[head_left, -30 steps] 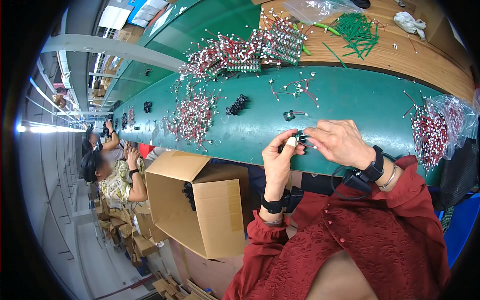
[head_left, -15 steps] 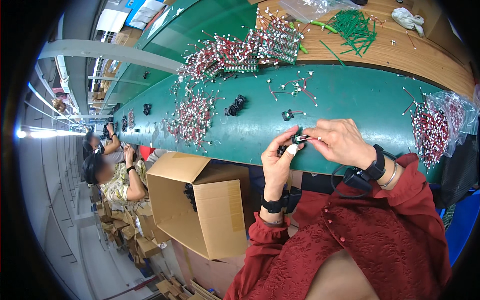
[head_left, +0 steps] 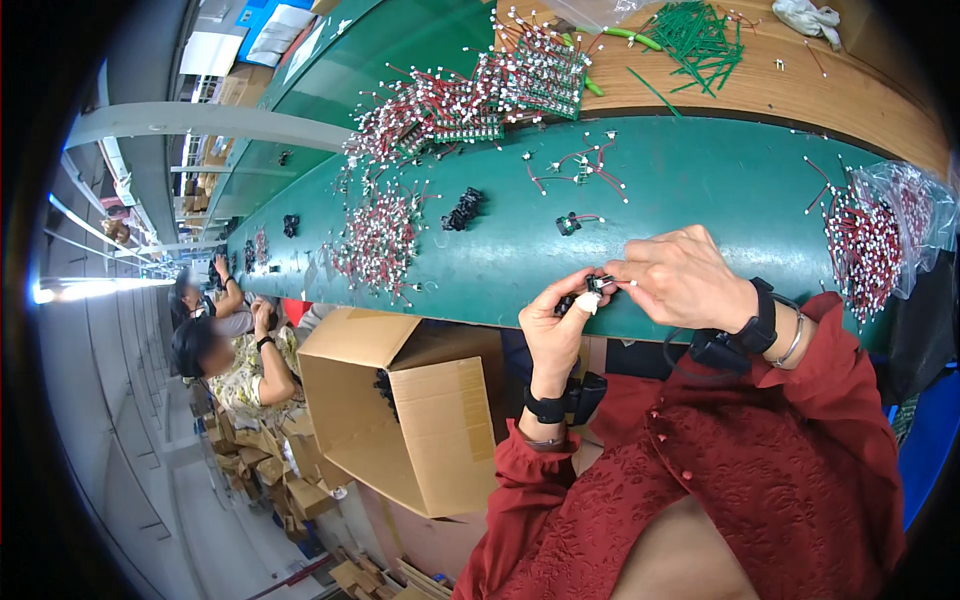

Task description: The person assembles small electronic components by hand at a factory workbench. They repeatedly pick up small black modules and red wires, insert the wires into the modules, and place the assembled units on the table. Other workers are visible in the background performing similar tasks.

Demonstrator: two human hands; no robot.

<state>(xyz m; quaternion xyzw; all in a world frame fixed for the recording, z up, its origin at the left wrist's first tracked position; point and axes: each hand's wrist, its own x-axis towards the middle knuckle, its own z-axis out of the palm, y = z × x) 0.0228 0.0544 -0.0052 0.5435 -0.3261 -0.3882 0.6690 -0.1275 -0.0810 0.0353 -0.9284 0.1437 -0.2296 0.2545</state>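
Observation:
Over the near edge of the green work surface (head_left: pixel 720 170), my left hand (head_left: pixel 552 335) is closed around a small black plastic housing (head_left: pixel 598 283). A white covering wraps the left thumb tip, and a second black piece (head_left: pixel 565 303) shows in the palm. My right hand (head_left: pixel 690 280) pinches a short lead with a white connector (head_left: pixel 628 282) against the housing; its fingertips partly hide the joint. Just beyond my hands lies a black housing with a red lead (head_left: pixel 568 224). Farther off are a few loose wired boards (head_left: pixel 582 168).
Wired connectors are heaped at left (head_left: pixel 378 240) and beside a plastic bag (head_left: pixel 915 215) at right. Wired green boards (head_left: pixel 540 85) pile up at the back, near green strips (head_left: pixel 700 45). Black housings (head_left: pixel 463 210) sit left of centre. An open carton (head_left: pixel 450 430) stands below; co-workers sit far left.
The black housing has turned slightly between my fingers, and my right fingertips have drawn closer to it. The whole view has shifted a little.

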